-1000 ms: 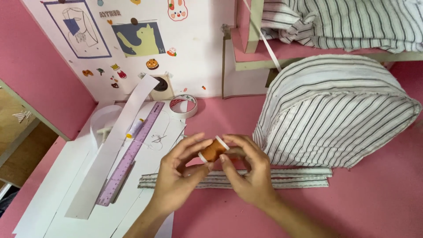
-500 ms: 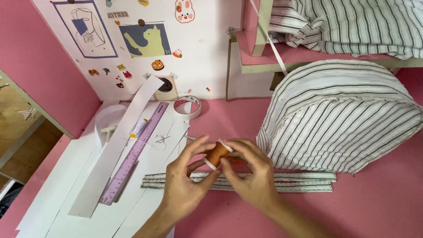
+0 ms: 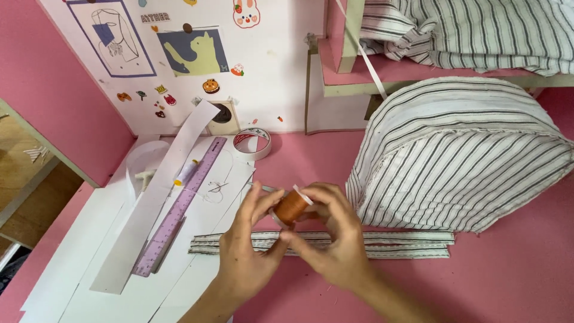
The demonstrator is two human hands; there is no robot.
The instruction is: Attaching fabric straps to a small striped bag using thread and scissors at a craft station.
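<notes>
Orange spool (image 3: 292,207) sits pinched between left hand (image 3: 246,251) and right hand (image 3: 335,242), fingertips closed; loose thread could unravel if fingers slip.

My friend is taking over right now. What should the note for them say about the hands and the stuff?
Left hand: fingers on the orange thread spool, held above the pink table.
Right hand: grips the same spool from the other side.
Nearby: striped fabric strips lie just under the hands; striped backpack-shaped piece to the right; purple ruler, paper strip and tape roll to the left.
Done: spool picked up.
Left: no thread visibly pulled free yet.
</notes>
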